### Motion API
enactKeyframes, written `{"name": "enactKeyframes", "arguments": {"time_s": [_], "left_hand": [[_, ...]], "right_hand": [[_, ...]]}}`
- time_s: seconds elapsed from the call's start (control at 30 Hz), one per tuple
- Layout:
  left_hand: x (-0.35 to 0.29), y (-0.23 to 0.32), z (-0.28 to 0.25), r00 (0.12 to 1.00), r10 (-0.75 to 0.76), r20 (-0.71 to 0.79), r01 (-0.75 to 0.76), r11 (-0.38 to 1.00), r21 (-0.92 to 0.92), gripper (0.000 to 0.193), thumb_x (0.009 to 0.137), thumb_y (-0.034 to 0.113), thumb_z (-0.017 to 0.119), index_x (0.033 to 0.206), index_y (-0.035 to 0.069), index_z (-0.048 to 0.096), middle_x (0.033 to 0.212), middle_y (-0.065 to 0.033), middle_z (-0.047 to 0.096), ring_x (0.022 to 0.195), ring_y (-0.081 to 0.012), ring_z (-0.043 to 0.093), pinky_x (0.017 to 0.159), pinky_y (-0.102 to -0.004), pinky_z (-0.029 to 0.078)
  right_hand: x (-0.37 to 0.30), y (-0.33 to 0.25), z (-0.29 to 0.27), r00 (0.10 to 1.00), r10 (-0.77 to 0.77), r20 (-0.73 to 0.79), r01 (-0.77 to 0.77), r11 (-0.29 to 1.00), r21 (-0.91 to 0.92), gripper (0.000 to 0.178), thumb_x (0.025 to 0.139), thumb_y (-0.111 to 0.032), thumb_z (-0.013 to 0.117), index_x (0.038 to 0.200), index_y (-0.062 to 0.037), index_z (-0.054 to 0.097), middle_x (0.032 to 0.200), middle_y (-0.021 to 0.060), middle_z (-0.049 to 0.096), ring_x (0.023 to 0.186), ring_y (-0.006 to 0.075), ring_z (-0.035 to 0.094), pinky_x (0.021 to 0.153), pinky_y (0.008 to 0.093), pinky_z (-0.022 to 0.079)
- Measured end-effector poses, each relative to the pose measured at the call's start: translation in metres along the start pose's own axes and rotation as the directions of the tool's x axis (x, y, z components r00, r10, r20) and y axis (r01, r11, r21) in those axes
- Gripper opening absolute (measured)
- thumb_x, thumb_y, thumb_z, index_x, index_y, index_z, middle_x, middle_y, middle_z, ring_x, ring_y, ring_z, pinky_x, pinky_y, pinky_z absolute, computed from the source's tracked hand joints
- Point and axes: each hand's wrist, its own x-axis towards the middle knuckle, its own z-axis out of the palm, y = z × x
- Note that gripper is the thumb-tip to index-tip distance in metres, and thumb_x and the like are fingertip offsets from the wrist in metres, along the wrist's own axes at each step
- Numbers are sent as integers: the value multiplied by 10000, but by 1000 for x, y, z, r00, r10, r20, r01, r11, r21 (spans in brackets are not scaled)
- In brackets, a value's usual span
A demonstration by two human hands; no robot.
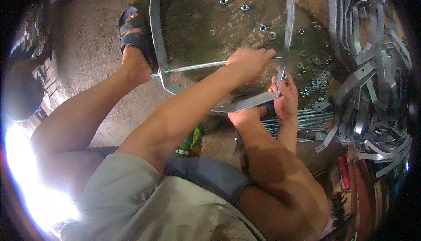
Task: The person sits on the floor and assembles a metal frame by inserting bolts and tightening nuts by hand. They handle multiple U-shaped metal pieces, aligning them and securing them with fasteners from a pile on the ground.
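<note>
A bent flat metal band (156, 30) stands in front of me as a rounded frame, with a corner low on each side. A long metal rod (197, 66) crosses it, passing through the band's left side with a nut on it there. My left hand (249, 65) is closed round the rod's right part, whose tip shows just beyond the fingers beside the band's right side. Lower down, my right hand (287, 94) grips the band at its lower right bend, thumb and fingers on either side of the metal.
Loose nuts (244, 8) and washers lie scattered on the floor, thicker in a pile (322, 81) at the right. Below that lies a bundle of rods (313, 120). A heap of bent metal strips (372, 74) fills the far right. My sandalled foot (133, 33) is beside the band.
</note>
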Motion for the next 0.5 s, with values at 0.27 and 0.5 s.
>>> {"name": "enactKeyframes", "arguments": {"time_s": [0.27,0.5], "left_hand": [[19,3,-2,990,50,133,-55,998,30,715,770,519,747,1251,42,518,1066,-201,663,986,-428,650,824,-517,527],[10,26,4,983,150,105,-176,932,315,1088,627,595,845,1404,-25,401,1296,-211,553,1178,-378,582,925,-474,512]], "right_hand": [[8,4,-7,1000,20,-2,-21,991,-133,429,1003,-328,601,1336,-63,545,896,19,593,721,109,514,696,297,443],[9,10,4,923,-18,-385,-205,823,-530,328,973,-343,630,1179,-89,606,891,13,610,796,132,565,686,305,479]]}}
